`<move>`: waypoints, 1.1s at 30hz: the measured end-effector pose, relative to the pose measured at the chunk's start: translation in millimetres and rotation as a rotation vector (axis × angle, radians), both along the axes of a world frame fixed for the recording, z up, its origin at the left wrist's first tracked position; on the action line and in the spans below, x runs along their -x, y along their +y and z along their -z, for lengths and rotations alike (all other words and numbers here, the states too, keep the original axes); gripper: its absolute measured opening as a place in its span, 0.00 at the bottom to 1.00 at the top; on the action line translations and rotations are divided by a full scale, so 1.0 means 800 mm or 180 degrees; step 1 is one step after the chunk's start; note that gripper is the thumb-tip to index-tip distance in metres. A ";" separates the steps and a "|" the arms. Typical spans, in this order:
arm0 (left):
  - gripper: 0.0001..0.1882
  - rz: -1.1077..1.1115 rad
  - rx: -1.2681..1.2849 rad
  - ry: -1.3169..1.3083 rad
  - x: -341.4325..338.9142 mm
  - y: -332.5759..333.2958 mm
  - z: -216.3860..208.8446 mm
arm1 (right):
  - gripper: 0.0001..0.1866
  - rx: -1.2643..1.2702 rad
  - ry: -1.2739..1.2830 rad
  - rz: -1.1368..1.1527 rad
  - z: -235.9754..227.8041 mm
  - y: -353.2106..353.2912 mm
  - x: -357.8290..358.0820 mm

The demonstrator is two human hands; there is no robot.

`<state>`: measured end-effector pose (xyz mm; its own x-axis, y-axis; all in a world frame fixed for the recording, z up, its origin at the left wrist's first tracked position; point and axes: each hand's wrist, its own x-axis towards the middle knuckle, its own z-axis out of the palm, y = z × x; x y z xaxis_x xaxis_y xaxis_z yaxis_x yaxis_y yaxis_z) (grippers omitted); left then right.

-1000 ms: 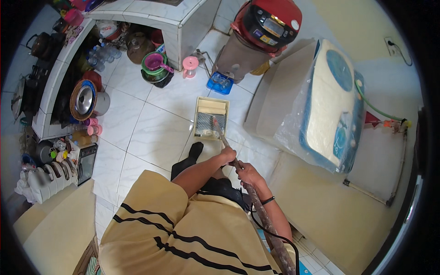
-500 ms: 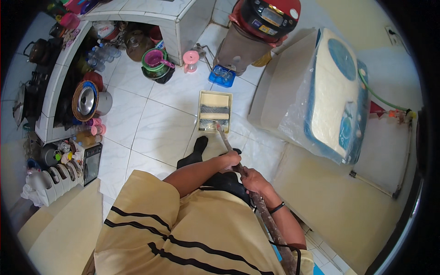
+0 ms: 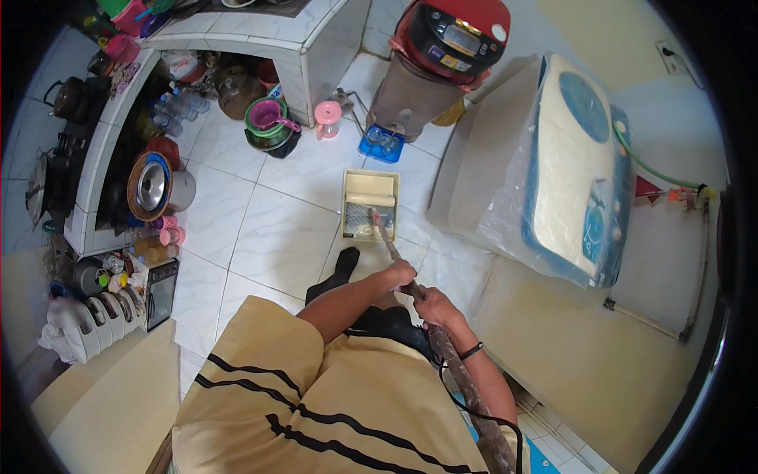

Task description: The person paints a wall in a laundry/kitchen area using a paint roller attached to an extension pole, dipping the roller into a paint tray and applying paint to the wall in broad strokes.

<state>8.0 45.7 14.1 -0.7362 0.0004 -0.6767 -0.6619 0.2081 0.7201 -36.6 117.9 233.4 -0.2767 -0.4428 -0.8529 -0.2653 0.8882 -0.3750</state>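
Observation:
Both hands grip a long paint-stained wooden pole point(image 3: 462, 379) that slants down to the floor. My left hand point(image 3: 399, 275) holds it higher toward the far end; my right hand point(image 3: 437, 308) grips it just behind. At the pole's tip a paint roller point(image 3: 371, 221) rests inside a cream paint tray point(image 3: 369, 189) lying on the white tiled floor. My dark-socked foot point(image 3: 343, 265) stands just in front of the tray.
A plastic-wrapped washing machine point(image 3: 572, 170) stands to the right against a cream wall. A red and black appliance point(image 3: 450, 35) sits behind the tray, with a blue container point(image 3: 381, 144) and a pink cup point(image 3: 327, 117). Pots, bowls and bottles crowd the tiled counter point(image 3: 308, 31) at left.
The view has shifted slightly; the roller end has slid a little within the tray while both hands kept their grip on the pole.

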 end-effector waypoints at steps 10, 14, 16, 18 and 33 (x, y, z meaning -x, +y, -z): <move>0.13 -0.0800 -0.0254 -0.0536 0.013 0.006 0.061 | 0.16 0.0116 -0.0001 0.0128 0.015 -0.013 0.011; 0.15 0.0093 0.0262 0.0469 0.007 0.001 0.063 | 0.16 0.0154 0.0067 -0.0013 0.023 -0.009 0.013; 0.15 -0.0032 0.0204 0.0423 0.008 -0.001 0.038 | 0.16 -0.0014 0.0039 0.0087 0.022 -0.007 0.012; 0.15 -0.1390 -0.0512 -0.0809 0.014 -0.003 -0.003 | 0.16 0.0040 -0.0004 0.0059 0.017 -0.005 0.011; 0.15 -0.0830 -0.1004 -0.0905 -0.021 0.022 -0.064 | 0.14 0.0196 0.0080 -0.0232 -0.038 0.026 -0.024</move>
